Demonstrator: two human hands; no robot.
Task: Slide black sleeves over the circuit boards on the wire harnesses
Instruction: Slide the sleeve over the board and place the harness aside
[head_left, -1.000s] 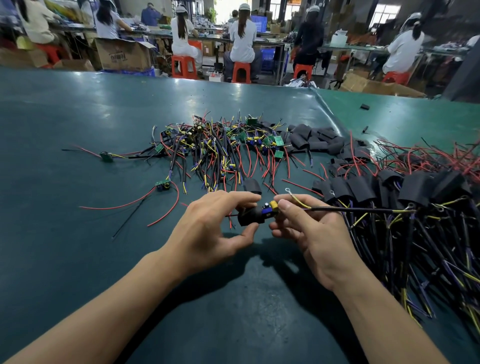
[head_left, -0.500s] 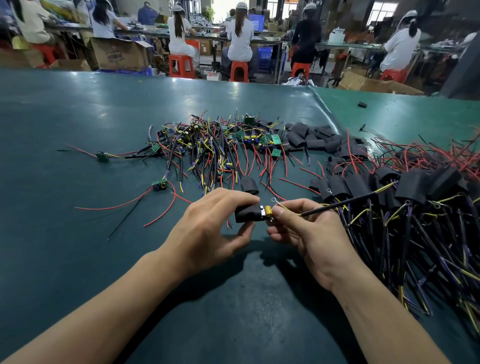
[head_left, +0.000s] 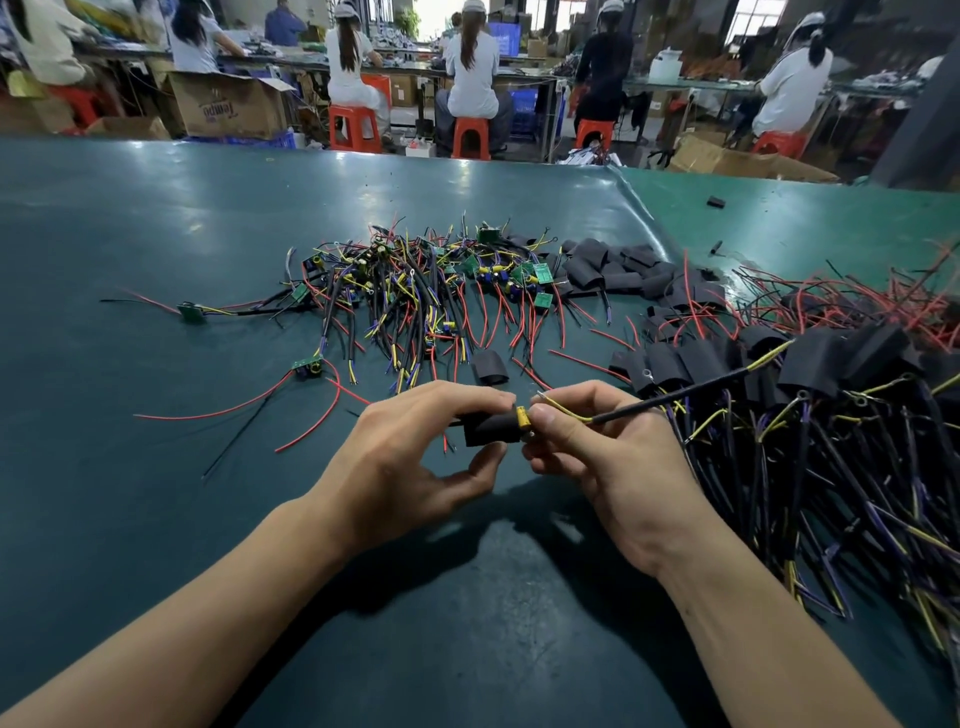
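Note:
My left hand (head_left: 410, 457) pinches a black sleeve (head_left: 491, 428) between fingers and thumb, just above the green table. My right hand (head_left: 597, 457) pinches the end of a circuit board, where a yellow part (head_left: 523, 417) pokes out of the sleeve's right mouth. Most of the board is hidden inside the sleeve. The harness's black cable (head_left: 675, 397) with yellow leads runs up and to the right from my right fingers. A pile of bare harnesses with green boards (head_left: 431, 296) lies behind my hands.
Loose black sleeves (head_left: 608, 267) lie at the back centre, one lone sleeve (head_left: 489, 366) just behind my hands. Sleeved harnesses (head_left: 810, 395) are heaped at the right. Stray boards with red wires (head_left: 306, 368) lie to the left. People sit on orange stools beyond the table (head_left: 156, 218).
The sleeve has slid further over the board, so less of the yellow and blue end shows. The cable in my right hand has tilted upward to the right.

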